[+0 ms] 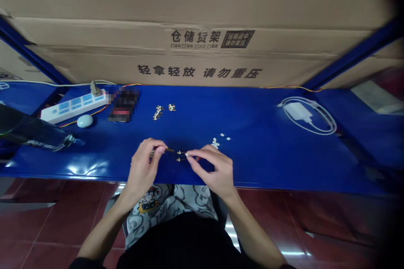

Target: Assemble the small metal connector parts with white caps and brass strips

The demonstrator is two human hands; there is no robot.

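Left hand [142, 168] on slim rod [170, 150] (brassy)

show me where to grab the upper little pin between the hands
Pinch the upper pin across its pale thicker end, from above, with the right hand: it lies flat on the bench, and those fingertips sit just beside it.

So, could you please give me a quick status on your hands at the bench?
Left hand gripping slim gold-tipped tool. Right hand fingertips at two small metal fittings, contact unclear. Small white pieces nearby.
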